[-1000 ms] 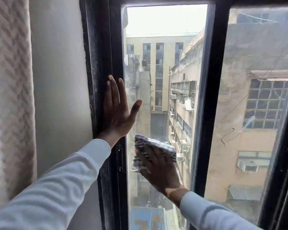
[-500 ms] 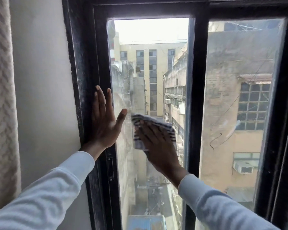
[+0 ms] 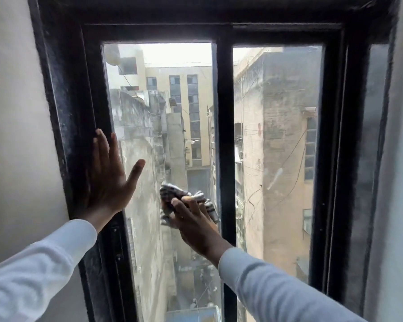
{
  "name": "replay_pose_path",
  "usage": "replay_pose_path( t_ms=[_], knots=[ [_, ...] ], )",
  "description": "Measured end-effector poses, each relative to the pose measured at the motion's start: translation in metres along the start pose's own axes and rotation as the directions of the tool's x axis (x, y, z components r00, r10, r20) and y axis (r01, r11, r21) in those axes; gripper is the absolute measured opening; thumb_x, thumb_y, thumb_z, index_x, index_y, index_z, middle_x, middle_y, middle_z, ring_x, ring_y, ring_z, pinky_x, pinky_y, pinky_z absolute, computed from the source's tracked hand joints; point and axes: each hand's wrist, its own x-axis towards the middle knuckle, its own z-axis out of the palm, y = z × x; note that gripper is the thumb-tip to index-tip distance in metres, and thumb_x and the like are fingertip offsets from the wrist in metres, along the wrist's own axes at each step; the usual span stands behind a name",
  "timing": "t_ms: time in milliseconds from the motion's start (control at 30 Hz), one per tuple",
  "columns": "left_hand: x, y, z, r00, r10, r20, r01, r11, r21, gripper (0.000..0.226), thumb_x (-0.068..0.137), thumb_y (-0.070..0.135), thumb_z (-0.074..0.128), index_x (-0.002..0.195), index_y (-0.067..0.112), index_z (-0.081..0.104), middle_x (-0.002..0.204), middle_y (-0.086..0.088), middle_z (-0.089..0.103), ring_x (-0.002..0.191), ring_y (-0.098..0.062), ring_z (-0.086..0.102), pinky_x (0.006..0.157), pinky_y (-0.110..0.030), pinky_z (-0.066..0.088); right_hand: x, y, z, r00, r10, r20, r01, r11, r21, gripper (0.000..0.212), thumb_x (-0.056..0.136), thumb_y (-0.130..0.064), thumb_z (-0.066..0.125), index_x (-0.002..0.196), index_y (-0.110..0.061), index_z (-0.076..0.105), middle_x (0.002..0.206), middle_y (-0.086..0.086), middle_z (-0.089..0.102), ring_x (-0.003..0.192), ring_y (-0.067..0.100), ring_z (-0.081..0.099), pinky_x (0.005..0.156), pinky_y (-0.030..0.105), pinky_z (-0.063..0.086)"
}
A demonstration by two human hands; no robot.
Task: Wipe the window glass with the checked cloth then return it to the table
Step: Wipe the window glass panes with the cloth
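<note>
Checked cloth (image 3: 187, 203) pressed flat against the left window glass (image 3: 158, 126), low and near the middle bar (image 3: 225, 140).
Right hand (image 3: 196, 225) covers the bunched cloth, fingers spread over it; left hand (image 3: 108, 180) lies open, fingers apart, on the black frame (image 3: 79, 112) at the pane's left edge.

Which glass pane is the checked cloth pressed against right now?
The left pane, beside the frame the left hand braces on. The right hand holds the checked cloth there; the right pane is untouched.

Black window frame (image 3: 225, 135), black-and-white checked cloth (image 3: 172, 194), white sleeves (image 3: 44, 263).
</note>
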Motion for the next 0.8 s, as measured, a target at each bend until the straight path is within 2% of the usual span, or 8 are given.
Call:
replay_pose_path(
  t_ms=[233,367,500,567,633,700,733,800],
  knots=[
    [0.005,0.12,0.037,0.844,0.504,0.182,-0.525,0.846,0.09,0.116,0.097,0.068,0.059,0.176,0.014,-0.005,0.185,-0.009,-0.016,0.174,-0.025,-0.006,0.14,-0.045,0.008,-0.043,0.119,-0.074,0.841,0.444,-0.309,-0.435,0.895,0.102,0.056,0.105,-0.016,0.054,0.161,-0.013,0.048,0.169,0.008,0.042,0.139,0.032,0.051,0.11,0.042,0.042],
    [-0.012,0.179,0.078,0.75,0.568,0.339,-0.645,0.743,0.18,0.144,0.079,0.08,0.072,0.175,0.007,-0.008,0.185,-0.013,-0.015,0.173,-0.03,-0.005,0.14,-0.046,0.0,-0.072,0.191,-0.063,0.697,0.702,-0.145,-0.704,0.709,0.048,0.055,0.11,-0.023,0.053,0.163,-0.018,0.042,0.171,0.004,0.036,0.164,0.034,0.024,0.135,0.039,0.011],
    [-0.017,0.182,0.097,0.753,0.522,0.401,-0.644,0.71,0.284,0.165,0.057,0.088,0.075,0.174,0.001,-0.001,0.185,-0.017,-0.011,0.173,-0.033,-0.002,0.141,-0.049,0.005,-0.1,0.188,-0.023,0.986,0.139,0.092,-0.117,0.971,-0.209,0.076,0.104,-0.033,0.043,0.172,-0.029,0.009,0.181,-0.002,-0.006,0.168,0.028,-0.012,0.134,0.053,0.0],
    [-0.013,0.181,0.1,0.77,0.508,0.387,-0.628,0.713,0.313,0.169,0.05,0.092,0.072,0.174,0.0,0.001,0.185,-0.019,-0.008,0.173,-0.035,0.001,0.141,-0.048,0.003,-0.064,0.218,-0.035,0.99,-0.127,0.061,0.139,0.948,-0.287,0.08,0.103,-0.037,0.042,0.17,-0.033,-0.002,0.179,-0.008,-0.012,0.167,0.023,-0.013,0.134,0.051,0.006],
    [-0.012,0.182,0.102,0.791,0.484,0.375,-0.604,0.718,0.347,0.175,0.045,0.095,0.069,0.174,-0.001,0.0,0.184,-0.02,-0.009,0.173,-0.035,0.001,0.141,-0.048,0.002,-0.043,0.235,-0.048,0.984,0.131,-0.121,-0.158,0.954,-0.253,0.076,0.106,-0.034,0.046,0.171,-0.033,0.006,0.18,-0.007,0.001,0.169,0.025,-0.002,0.135,0.054,0.003],
    [-0.013,0.186,0.103,0.806,0.461,0.372,-0.587,0.705,0.398,0.178,0.043,0.097,0.068,0.173,-0.001,-0.003,0.184,-0.019,-0.012,0.173,-0.035,0.002,0.14,-0.051,0.006,-0.065,0.218,-0.044,0.799,0.563,-0.211,-0.588,0.806,-0.072,0.071,0.109,-0.032,0.048,0.172,-0.025,0.017,0.181,0.005,0.014,0.168,0.033,0.007,0.133,0.063,0.009],
    [-0.014,0.187,0.103,0.809,0.454,0.373,-0.583,0.699,0.414,0.179,0.043,0.098,0.067,0.173,-0.001,-0.005,0.184,-0.019,-0.014,0.173,-0.035,0.001,0.14,-0.051,0.008,-0.092,0.199,-0.032,0.779,0.606,-0.161,-0.62,0.784,-0.045,0.073,0.108,-0.032,0.049,0.172,-0.024,0.015,0.18,0.008,0.013,0.168,0.034,0.002,0.131,0.066,0.011],
    [-0.014,0.188,0.102,0.81,0.438,0.389,-0.579,0.701,0.417,0.179,0.044,0.099,0.066,0.173,0.0,-0.009,0.183,-0.017,-0.017,0.173,-0.034,-0.003,0.14,-0.053,0.008,-0.136,0.166,-0.011,0.967,0.252,0.043,-0.245,0.962,-0.124,0.088,0.1,-0.035,0.056,0.172,-0.031,0.005,0.179,0.001,0.012,0.168,0.028,-0.003,0.126,0.066,0.021]
  ],
)
